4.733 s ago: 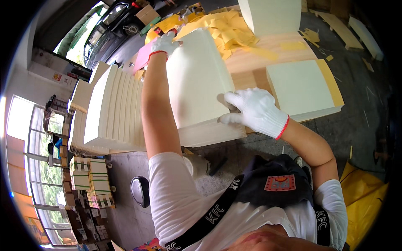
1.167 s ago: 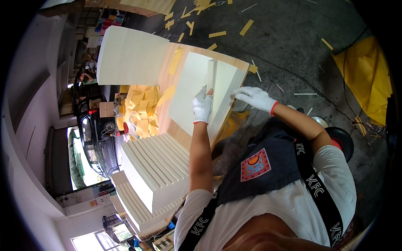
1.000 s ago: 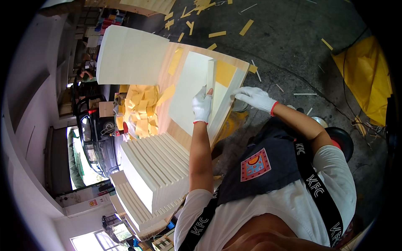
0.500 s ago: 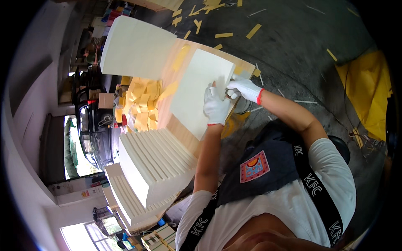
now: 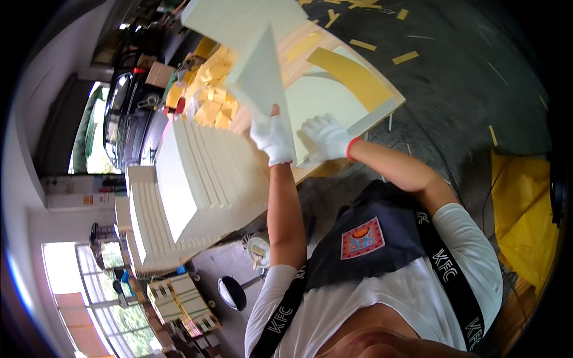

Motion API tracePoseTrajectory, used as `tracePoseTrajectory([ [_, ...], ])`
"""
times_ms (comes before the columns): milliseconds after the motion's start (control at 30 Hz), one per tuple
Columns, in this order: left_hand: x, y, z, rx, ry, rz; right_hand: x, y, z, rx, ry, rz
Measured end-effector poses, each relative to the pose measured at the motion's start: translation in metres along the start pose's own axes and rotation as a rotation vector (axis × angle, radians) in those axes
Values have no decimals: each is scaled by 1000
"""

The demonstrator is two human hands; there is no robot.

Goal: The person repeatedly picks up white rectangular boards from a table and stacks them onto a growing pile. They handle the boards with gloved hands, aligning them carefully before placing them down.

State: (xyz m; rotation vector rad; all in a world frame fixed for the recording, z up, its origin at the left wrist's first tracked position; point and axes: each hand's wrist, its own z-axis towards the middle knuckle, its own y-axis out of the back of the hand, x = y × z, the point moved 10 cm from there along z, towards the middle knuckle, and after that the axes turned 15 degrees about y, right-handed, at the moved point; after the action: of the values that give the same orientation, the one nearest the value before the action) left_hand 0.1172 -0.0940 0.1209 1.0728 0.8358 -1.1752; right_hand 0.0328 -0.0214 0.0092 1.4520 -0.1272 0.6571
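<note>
My left hand (image 5: pixel 273 142), in a white work glove, grips the near edge of a white board (image 5: pixel 261 77). The board is raised and tilted above the wooden table (image 5: pixel 293 55), its outline blurred. My right hand (image 5: pixel 327 138), gloved with a red cuff, is open, its fingers spread low over a pale sheet (image 5: pixel 322 98) on the table; whether it touches the sheet I cannot tell. Across the sheet's far side lies a wide yellow strip (image 5: pixel 349 74). A greyish band (image 5: pixel 377 113) runs along the table's right edge.
A tall stack of white boards (image 5: pixel 209 161) stands at the left. Beyond it are crumpled yellow scraps (image 5: pixel 213 80). Another large pale board (image 5: pixel 239 21) lies at the far end. Yellow offcuts (image 5: pixel 406 58) litter the dark floor. A yellow sheet (image 5: pixel 525 209) hangs at the right.
The white board was lying flat with both hands at its near edge; my left hand has lifted it up and leftward. My right hand has opened. The pale sheet and yellow strip now show.
</note>
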Motion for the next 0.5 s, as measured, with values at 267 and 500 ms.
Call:
tracePoseTrajectory([
  [267,42,154,0,-331,76,-414,51,-108,54,54,-40,-240],
  [500,51,168,18,-268,85,-493,51,-107,54,94,-60,-345],
])
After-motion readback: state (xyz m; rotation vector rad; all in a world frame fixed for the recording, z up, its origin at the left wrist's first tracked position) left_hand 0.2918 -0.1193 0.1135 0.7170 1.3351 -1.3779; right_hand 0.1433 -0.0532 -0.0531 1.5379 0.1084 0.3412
